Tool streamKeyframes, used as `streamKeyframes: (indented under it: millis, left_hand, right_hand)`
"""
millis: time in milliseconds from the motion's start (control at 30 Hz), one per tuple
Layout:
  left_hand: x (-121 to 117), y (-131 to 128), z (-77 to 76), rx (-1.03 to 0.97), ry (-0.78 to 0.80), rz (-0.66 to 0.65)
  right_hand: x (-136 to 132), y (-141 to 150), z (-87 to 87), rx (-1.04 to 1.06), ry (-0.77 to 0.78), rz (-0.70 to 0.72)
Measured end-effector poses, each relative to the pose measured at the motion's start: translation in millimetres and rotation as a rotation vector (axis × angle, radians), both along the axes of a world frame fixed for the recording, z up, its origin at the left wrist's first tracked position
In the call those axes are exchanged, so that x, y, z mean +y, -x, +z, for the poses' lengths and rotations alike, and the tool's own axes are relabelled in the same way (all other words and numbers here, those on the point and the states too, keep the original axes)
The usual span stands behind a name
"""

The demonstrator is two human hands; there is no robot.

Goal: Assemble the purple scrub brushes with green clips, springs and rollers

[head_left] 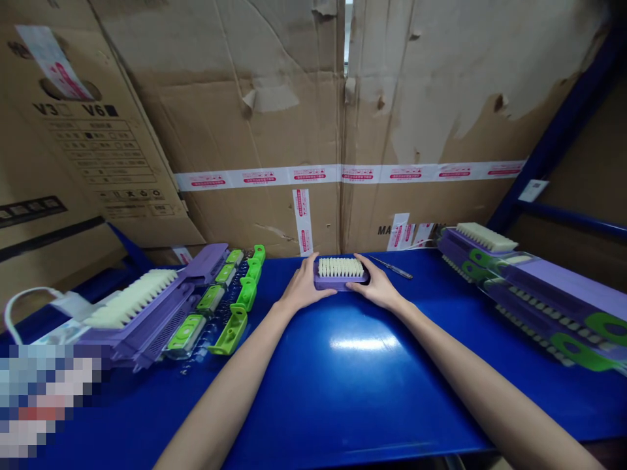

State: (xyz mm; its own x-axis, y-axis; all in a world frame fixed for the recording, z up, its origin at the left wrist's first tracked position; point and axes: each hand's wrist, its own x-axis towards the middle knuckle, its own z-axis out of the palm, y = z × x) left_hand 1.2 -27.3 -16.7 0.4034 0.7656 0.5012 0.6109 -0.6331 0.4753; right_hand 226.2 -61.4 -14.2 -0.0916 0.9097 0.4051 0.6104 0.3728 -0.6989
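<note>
A purple brush head with cream bristles (341,267) is held level between my two hands, over the far middle of the blue tabletop. My left hand (304,285) grips its left end, thumb along the near side. On the right end my right hand (375,282) has its fingers closed in the same way. The bristles face up, and the underside is hidden. Just right of my right hand lies a screwdriver (399,269) with a clear handle.
Purple brush parts (147,326), green-and-clear pieces (186,334) and green clips (230,331) lie at left, beside a white plug with a cable (73,304). Stacked purple brushes with green ends (548,281) stand at right. Cardboard (255,130) walls the back; a blue post (553,130) rises at right.
</note>
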Motion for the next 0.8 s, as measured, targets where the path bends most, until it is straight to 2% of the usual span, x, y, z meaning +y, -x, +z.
streamKeyframes:
  millis: [233, 400, 600, 800]
  left_hand:
    - [-3.2, 0.3, 2.7, -0.057, 0.039, -0.046]
    - [-5.2, -0.4, 6.0, -0.067, 0.079, 0.036]
    - [-2.2, 0.5, 7.2, -0.115, 0.133, 0.139]
    - [-1.5, 0.2, 8.6, -0.105, 0.16, 0.159]
  right_hand:
    - [4.2, -5.1, -5.4, 0.302, 0.08, -0.027]
    - [3.4, -5.1, -3.5, 0.382, 0.068, -0.053]
    - [1.8, -2.7, -3.0, 0.373, 0.082, 0.013]
    - [0.3, -2.9, -3.1, 0.181, 0.054, -0.036]
